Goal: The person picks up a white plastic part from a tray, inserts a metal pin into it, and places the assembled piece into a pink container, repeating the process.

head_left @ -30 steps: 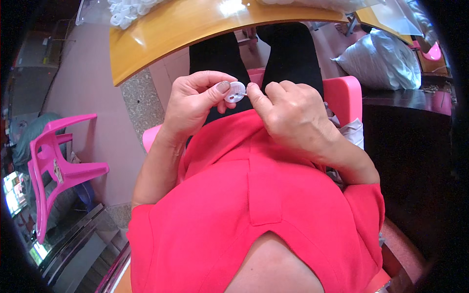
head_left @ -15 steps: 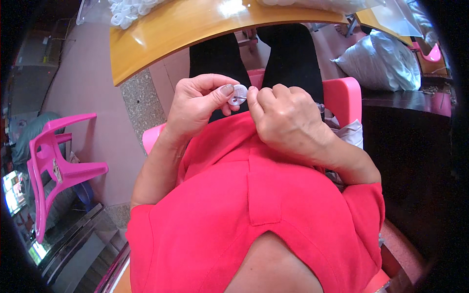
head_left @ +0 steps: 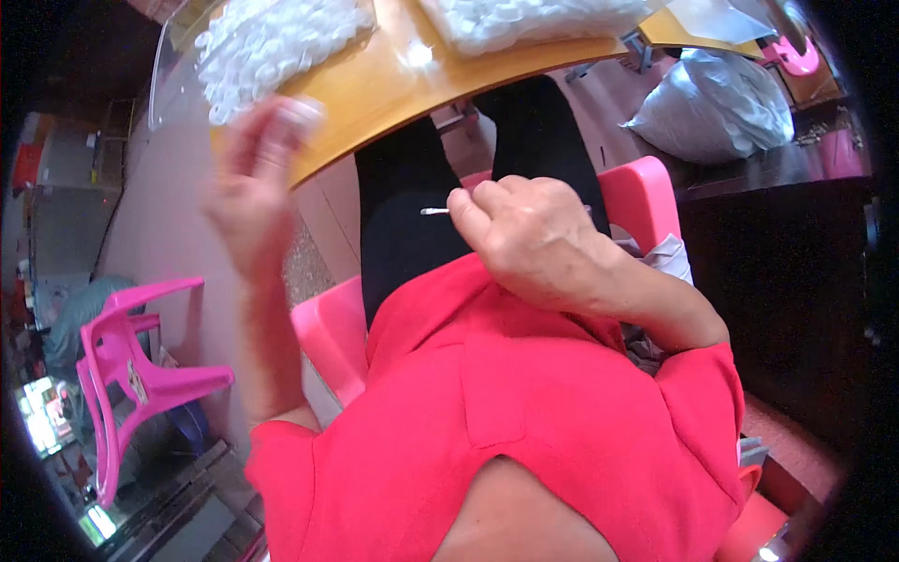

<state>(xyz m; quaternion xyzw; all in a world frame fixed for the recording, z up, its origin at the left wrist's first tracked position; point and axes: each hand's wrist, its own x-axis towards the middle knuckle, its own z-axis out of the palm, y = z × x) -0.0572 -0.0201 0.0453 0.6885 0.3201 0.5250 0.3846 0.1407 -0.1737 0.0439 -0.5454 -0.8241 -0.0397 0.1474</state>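
Observation:
My left hand (head_left: pixel 253 192) is raised over the left corner of the table, smeared by motion. At its fingertips is a whitish, round plastic piece (head_left: pixel 302 114), also blurred. My right hand (head_left: pixel 524 229) stays above my lap, its fingers closed round a slim tool. Only the narrow, pale metal tip (head_left: pixel 434 212) of that tool sticks out to the left, past the thumb and forefinger; the grip is mostly hidden in the palm. Just beyond my left hand lies a heap of small white plastic rings (head_left: pixel 281 47).
The wooden table (head_left: pixel 403 98) has a second pile of white plastic pieces (head_left: pixel 524 21) on it. A pink chair (head_left: pixel 140 379) stands at left. A stuffed whitish sack (head_left: pixel 716 108) lies at far right. Dark furniture (head_left: pixel 768 272) is close on my right.
My left hand has moved away from the right hand, forward and left toward the table, carrying the round piece. The tool tip now shows alone. The view has shifted, revealing more of the table.

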